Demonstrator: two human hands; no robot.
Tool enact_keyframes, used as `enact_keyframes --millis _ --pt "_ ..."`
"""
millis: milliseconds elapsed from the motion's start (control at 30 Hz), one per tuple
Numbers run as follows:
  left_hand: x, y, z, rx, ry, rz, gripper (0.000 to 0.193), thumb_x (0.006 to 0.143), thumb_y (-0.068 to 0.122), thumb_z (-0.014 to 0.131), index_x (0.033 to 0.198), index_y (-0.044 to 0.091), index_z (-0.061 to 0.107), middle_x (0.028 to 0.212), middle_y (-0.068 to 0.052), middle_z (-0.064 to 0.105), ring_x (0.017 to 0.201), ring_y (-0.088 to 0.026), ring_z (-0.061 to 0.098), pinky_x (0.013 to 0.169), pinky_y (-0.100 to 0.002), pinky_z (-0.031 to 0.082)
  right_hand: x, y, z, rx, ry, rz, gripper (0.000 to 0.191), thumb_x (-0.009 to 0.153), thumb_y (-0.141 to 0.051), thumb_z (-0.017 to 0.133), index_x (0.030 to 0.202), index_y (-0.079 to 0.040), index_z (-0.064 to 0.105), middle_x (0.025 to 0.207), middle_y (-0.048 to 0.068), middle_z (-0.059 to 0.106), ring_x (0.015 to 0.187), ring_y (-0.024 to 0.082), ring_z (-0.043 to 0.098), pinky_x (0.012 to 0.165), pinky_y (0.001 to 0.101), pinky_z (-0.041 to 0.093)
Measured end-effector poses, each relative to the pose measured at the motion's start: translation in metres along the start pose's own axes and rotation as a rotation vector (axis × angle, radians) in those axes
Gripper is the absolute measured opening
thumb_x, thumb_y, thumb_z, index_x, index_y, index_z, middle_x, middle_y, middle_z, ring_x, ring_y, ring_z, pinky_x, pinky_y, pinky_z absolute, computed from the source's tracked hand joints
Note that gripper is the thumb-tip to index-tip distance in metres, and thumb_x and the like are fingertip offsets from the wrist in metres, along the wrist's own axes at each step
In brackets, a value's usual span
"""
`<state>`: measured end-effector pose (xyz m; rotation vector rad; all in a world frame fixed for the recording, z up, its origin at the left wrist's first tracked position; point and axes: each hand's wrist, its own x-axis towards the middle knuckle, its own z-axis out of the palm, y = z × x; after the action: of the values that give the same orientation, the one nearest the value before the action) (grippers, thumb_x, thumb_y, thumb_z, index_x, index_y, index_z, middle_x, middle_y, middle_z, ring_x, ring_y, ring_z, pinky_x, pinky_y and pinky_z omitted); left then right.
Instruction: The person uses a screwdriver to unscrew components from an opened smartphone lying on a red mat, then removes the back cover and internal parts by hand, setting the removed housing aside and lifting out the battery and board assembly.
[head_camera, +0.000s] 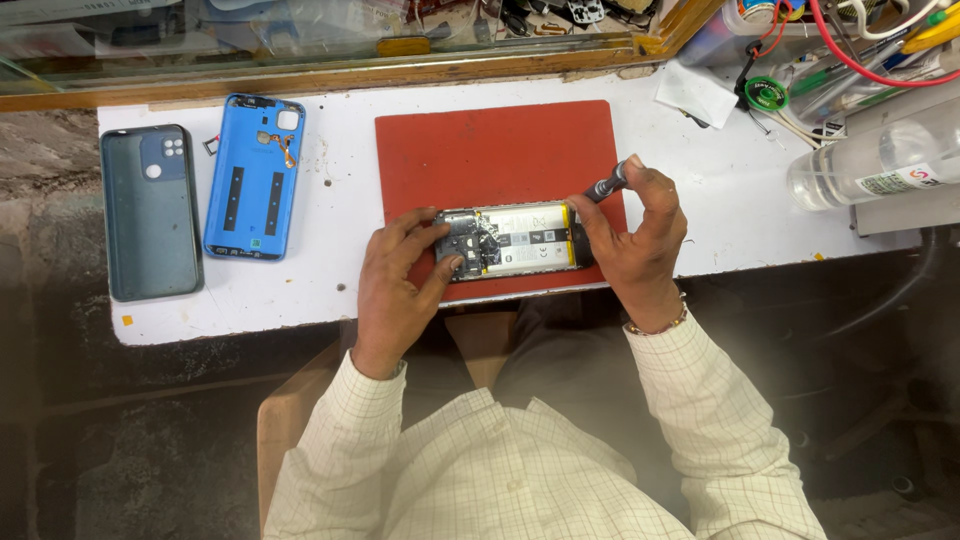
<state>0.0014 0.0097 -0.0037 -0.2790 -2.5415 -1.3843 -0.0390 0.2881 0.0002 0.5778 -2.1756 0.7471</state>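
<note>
An opened phone (512, 240) with its back off lies sideways on a red mat (480, 155), showing a silver battery and a dark circuit board. My left hand (395, 285) presses on the phone's left end, fingers over the board. My right hand (635, 240) rests on the phone's right end and grips a small dark screwdriver (605, 187), held tilted with its handle pointing up and away.
A blue phone back cover (255, 178) and a dark teal phone case (150, 212) lie to the left on the white worktop (730, 200). A clear plastic bottle (880, 160), red wires, a green solder roll (767, 93) and tools crowd the right back corner.
</note>
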Motion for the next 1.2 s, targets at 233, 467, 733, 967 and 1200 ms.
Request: enact_keyframes --millis 233,467,733,967,1200 --pt "-0.001 0.000 0.000 -0.007 -0.001 0.010 0.035 0.085 0.013 0.081 0.118 0.006 0.073 0.135 -0.007 0.064 0.118 -0.027 0.059 0.103 -0.039 0.050 -0.002 0.004 -0.001 0.269 -0.056 0.046 0.061 0.101 0.003 0.080 0.145 -0.009 0.039 0.115 0.011 0.067 0.103 0.025 0.075 0.091 0.0321 0.063" --pt "-0.001 0.000 0.000 -0.009 0.000 0.018 0.035 0.085 0.013 0.081 0.118 0.006 0.073 0.136 -0.008 0.064 0.119 -0.028 0.059 0.103 -0.039 0.049 0.005 -0.010 -0.006 0.375 -0.165 0.115 0.054 0.105 0.009 0.067 0.148 -0.008 0.038 0.129 0.017 0.066 0.117 0.032 0.074 0.098 0.0356 0.062" --pt "0.000 -0.001 -0.002 -0.003 -0.004 0.027 0.036 0.085 0.013 0.081 0.119 0.005 0.073 0.135 -0.008 0.065 0.121 -0.029 0.059 0.105 -0.040 0.049 0.009 -0.006 -0.002 0.120 -0.026 0.064 0.070 0.092 -0.002 0.089 0.143 -0.010 0.041 0.132 0.012 0.056 0.119 0.030 0.063 0.107 0.0399 0.056" --pt "0.001 0.000 -0.002 -0.013 -0.018 0.003 0.036 0.085 0.013 0.081 0.119 0.005 0.073 0.135 -0.009 0.064 0.119 -0.028 0.060 0.104 -0.040 0.049 0.014 -0.015 -0.013 0.187 -0.109 0.082 0.060 0.089 0.007 0.073 0.139 -0.008 0.045 0.132 0.018 0.062 0.130 0.039 0.061 0.129 0.0513 0.026" --pt "0.002 0.001 -0.003 -0.018 -0.018 0.002 0.036 0.084 0.013 0.081 0.118 0.005 0.073 0.135 -0.009 0.064 0.119 -0.028 0.060 0.103 -0.040 0.049 0.017 -0.016 -0.015 0.126 -0.096 0.139 0.057 0.099 0.004 0.075 0.145 -0.015 0.047 0.123 0.006 0.072 0.126 0.027 0.066 0.133 0.0497 0.020"
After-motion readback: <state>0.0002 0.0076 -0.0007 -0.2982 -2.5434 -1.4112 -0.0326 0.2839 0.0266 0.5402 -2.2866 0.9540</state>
